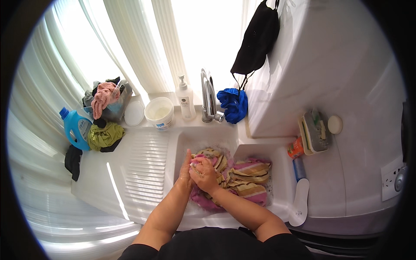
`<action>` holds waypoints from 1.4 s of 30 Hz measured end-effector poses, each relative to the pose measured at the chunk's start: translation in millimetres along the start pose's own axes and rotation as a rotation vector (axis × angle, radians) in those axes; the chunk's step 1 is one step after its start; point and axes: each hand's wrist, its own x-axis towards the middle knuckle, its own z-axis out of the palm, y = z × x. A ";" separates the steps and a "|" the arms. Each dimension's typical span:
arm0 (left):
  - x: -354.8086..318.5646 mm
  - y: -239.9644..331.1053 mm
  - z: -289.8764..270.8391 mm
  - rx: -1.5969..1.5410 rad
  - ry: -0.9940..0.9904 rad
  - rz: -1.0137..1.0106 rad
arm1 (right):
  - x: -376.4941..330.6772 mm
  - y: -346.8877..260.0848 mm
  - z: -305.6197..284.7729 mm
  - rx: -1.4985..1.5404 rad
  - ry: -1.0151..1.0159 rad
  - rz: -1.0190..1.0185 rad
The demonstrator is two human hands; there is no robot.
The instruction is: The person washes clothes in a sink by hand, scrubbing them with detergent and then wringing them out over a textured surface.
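A wet striped cloth [250, 174] in yellow, brown and pink lies bunched across the two-part white sink [280, 190], with suds around it. Over the left part of the basin, my left hand [185, 170] is held on edge, its fingers stretched out away from me. My right hand [205, 175] is closed against the left palm, and a pink bit of the cloth shows at its fingers. What lies between the palms is mostly hidden. Both forearms reach in over the sink's front edge.
A ribbed washboard [146, 167] adjoins the sink on the left. Behind stand a white tub [159, 113], a pump bottle [185, 99] and a chrome faucet [208, 97]. A blue detergent bottle [78, 130] and clothes [105, 136] sit far left; a white brush [300, 201] lies right.
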 end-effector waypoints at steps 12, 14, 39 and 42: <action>25.2 -2.7 -32.6 0.218 0.000 -0.037 | -5.5 -7.4 -2.6 -0.062 -0.070 0.073; 30.4 -5.5 -41.7 0.292 0.039 0.018 | -1.5 3.4 -2.7 -0.007 -0.021 0.319; 16.9 -0.2 3.8 0.431 0.255 0.259 | 35.8 93.7 -21.8 -0.232 0.135 -0.041; 30.3 29.2 15.3 1.145 0.516 0.700 | 56.9 108.9 -40.1 -0.515 0.246 -0.037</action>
